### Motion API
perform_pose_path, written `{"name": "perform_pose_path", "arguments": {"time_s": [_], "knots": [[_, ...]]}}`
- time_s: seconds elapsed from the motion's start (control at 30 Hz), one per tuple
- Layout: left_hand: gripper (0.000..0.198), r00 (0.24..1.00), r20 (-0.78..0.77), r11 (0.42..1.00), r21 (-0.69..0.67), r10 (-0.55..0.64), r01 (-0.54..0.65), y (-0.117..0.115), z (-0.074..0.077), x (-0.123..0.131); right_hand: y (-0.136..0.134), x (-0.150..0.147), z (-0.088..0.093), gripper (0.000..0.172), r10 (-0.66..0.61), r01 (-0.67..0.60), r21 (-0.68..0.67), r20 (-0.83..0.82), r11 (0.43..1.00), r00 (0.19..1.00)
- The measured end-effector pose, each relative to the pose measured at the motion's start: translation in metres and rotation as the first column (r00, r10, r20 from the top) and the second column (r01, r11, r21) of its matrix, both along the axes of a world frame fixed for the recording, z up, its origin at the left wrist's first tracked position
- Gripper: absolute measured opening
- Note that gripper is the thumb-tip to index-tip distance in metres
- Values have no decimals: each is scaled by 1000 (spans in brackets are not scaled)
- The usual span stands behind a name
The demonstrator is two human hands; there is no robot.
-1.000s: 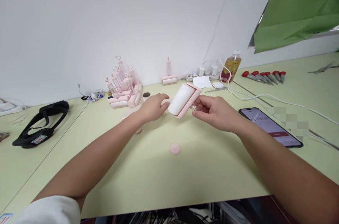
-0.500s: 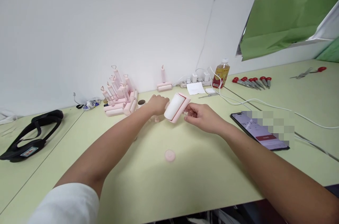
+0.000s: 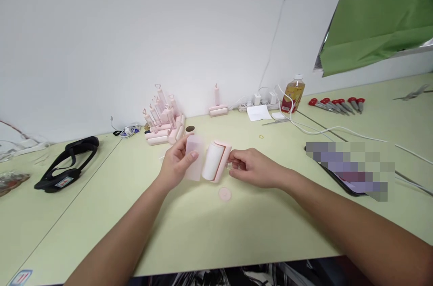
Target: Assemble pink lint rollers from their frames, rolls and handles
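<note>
My left hand (image 3: pixel 173 164) is closed on a pale pink, see-through plastic cover (image 3: pixel 195 164), thumb across its face. Just right of the cover is a lint roller (image 3: pixel 214 162) with a white roll in a pink frame, held tilted above the table. My right hand (image 3: pixel 253 166) grips it at its right side, its fingers curled round a short clear part. Cover and roll are side by side; whether they touch I cannot tell. A round pink disc (image 3: pixel 225 194) lies flat on the table below the roller.
Several pink lint rollers (image 3: pixel 165 123) are grouped at the back left, and one more (image 3: pixel 218 110) stands near the wall. A bottle (image 3: pixel 293 94), a power strip (image 3: pixel 241 107), a phone (image 3: pixel 348 168), red-handled tools (image 3: pixel 338 105) and a black head strap (image 3: pixel 69 164) lie around.
My left hand has come back towards me and left, and now holds the see-through cover. The lint roller in my right hand is lower and more upright. The view has shifted slightly left.
</note>
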State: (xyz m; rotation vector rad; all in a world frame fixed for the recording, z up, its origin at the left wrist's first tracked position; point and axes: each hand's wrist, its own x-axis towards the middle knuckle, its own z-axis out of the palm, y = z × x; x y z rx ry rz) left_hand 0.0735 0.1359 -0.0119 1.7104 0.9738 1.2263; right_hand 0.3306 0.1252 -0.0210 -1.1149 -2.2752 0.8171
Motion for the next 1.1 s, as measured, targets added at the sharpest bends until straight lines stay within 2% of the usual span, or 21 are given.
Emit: {"name": "perform_pose_path", "arguments": {"time_s": [0.23,0.43,0.53,0.6,0.7,0.77,0.83,0.9,0.93,0.97,1.0,1.1], "knots": [[60,997,-80,1000,31,-2,4,-4,-14,1,-5,-6,-4,14,43,-46,32,79,998,996],[62,998,-67,1000,0,-16,16,-10,-26,7,-7,-8,-2,15,63,-72,64,128,995,990],[72,991,-129,997,-59,-47,40,-18,-27,15,-9,-11,-3,11,86,-92,64,91,994,992],[82,980,-160,986,-134,-119,98,-23,-26,21,-11,-13,-4,8,96,-99,45,64,994,993],[79,973,-110,958,-228,-205,176,-26,-24,26,-14,-16,-3,13,85,-84,-78,6,993,996],[68,979,-33,948,-261,-199,184,-25,-23,28,-16,-15,2,16,52,-81,-303,-102,949,993],[58,978,88,926,-314,-189,207,-23,-23,28,-16,-10,10,28,-17,-137,-553,-264,822,964],[51,952,249,877,-399,-176,267,-21,-23,27,-16,-2,19,41,-121,-223,-686,-415,693,902],[48,932,329,846,-445,-152,295,-20,-24,26,-15,2,23,45,-159,-262,-699,-475,666,865],[45,909,400,813,-489,-112,315,-20,-25,26,-16,5,25,49,-174,-293,-686,-525,666,833],[42,887,458,783,-529,-61,328,-19,-26,26,-16,6,27,51,-160,-318,-651,-565,689,809],[34,828,556,707,-613,70,352,-21,-30,29,-22,2,25,51,-33,-314,-457,-607,832,794]]}}
